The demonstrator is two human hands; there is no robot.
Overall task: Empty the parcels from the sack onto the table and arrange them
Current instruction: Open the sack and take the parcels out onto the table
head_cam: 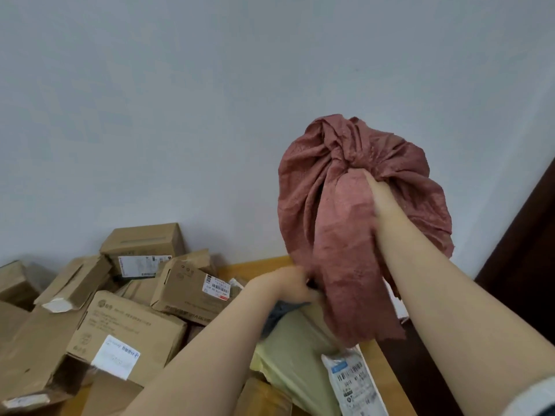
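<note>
A reddish-pink woven sack [339, 229] hangs upside down above the table's right end. My right hand [379, 192] grips its bunched bottom, held high against the wall. My left hand [289, 285] clutches the sack's lower edge near the mouth. Under the mouth lie a pale green soft parcel [295, 355] and a grey-white mailer bag [353, 382] with a barcode label. Several cardboard parcels [126, 325] are heaped on the left of the wooden table [258, 264].
A plain pale wall stands right behind the table. A dark brown door or panel [522, 265] rises at the right, past the table's edge. The box pile reaches the wall at the back left.
</note>
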